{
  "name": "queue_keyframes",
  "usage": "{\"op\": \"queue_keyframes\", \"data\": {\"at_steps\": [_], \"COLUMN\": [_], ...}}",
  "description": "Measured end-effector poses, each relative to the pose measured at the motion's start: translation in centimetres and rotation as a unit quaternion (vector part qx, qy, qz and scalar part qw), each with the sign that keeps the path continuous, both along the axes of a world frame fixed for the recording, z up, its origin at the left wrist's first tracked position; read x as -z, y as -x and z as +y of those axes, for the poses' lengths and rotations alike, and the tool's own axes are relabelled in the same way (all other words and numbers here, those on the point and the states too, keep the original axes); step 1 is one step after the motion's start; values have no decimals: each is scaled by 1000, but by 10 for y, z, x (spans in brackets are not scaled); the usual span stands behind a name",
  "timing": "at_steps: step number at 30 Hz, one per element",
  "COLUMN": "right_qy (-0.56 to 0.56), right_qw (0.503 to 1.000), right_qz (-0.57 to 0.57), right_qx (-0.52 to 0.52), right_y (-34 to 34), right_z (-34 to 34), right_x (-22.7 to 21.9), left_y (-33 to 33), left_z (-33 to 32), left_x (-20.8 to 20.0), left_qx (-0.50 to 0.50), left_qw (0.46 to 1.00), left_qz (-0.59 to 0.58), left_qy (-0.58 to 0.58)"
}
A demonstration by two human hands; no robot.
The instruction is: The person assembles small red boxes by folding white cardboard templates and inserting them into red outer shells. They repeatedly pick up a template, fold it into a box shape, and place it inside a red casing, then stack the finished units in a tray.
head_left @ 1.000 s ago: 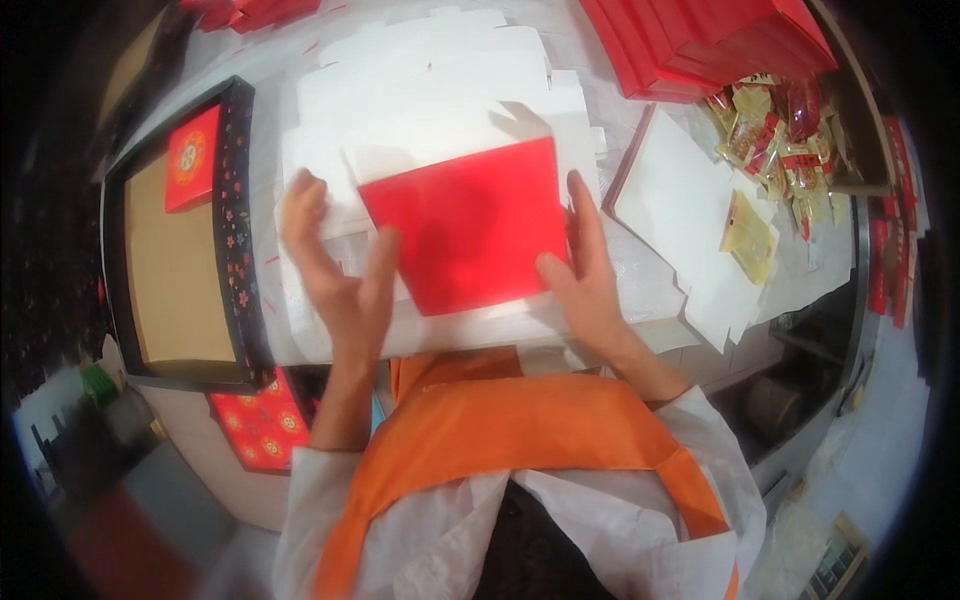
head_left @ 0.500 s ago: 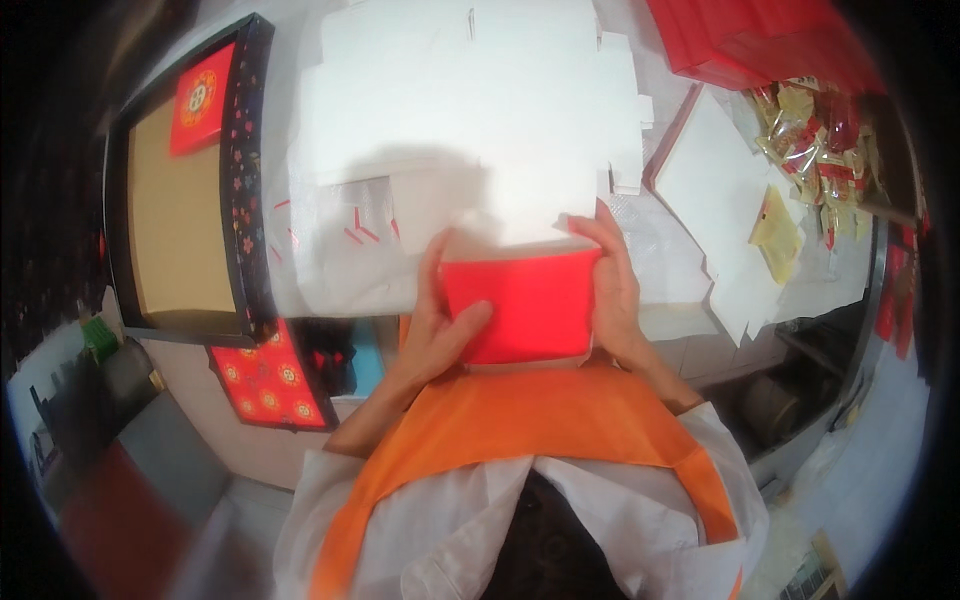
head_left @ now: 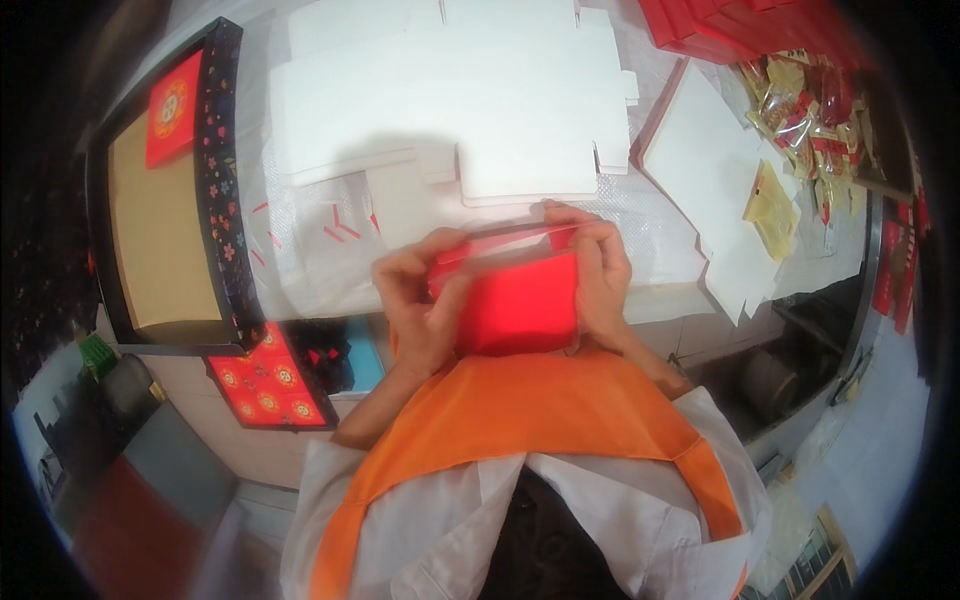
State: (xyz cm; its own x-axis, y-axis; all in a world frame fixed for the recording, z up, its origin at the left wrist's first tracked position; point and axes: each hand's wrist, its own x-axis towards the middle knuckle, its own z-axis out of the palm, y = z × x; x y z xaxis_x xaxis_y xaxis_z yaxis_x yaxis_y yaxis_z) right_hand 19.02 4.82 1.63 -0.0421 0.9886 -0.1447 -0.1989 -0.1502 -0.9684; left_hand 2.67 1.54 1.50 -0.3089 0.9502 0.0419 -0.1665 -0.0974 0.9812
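Observation:
A partly folded red cardboard box (head_left: 520, 305) is between my two hands, close in front of my orange apron. Its far side stands up as a wall with a pale flap inside. My left hand (head_left: 425, 290) grips the left side, thumb bent over the near edge. My right hand (head_left: 600, 270) is closed on the right side, its fingers curled over the far right corner. Just beyond, flat white cardboard blanks (head_left: 450, 95) lie stacked on the plastic-covered table.
At left stands a black-rimmed tray (head_left: 160, 250) holding a finished red box (head_left: 172, 108). Small packets (head_left: 800, 120) are heaped at right, with a single yellow packet (head_left: 770, 212) on a loose white blank (head_left: 700, 150). Red boxes (head_left: 740, 25) are stacked at far right.
The far side of the red box now stands raised, its red face showing. My left fingers have moved up and curled onto its left corner; the right fingers have curled in too.

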Motion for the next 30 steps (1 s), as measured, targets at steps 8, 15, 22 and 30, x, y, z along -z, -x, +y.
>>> {"op": "queue_keyframes", "data": {"at_steps": [8, 15, 22, 30], "right_qy": [-29, 27, 44, 40], "right_qw": [982, 996, 992, 990], "right_qz": [185, -56, -60, -37], "right_qx": [15, -57, -98, -129], "right_y": [5, 0, -4, -8], "right_z": [3, 13, 18, 15], "right_x": [-1, -24, -26, -16], "left_y": [6, 12, 15, 15], "left_z": [13, 16, 20, 11], "left_x": [-16, -17, -19, -7], "left_qx": [73, 97, 131, 112], "left_qw": [991, 976, 975, 982], "left_qz": [87, 174, 94, 121], "left_qy": [74, 82, 151, 95]}}
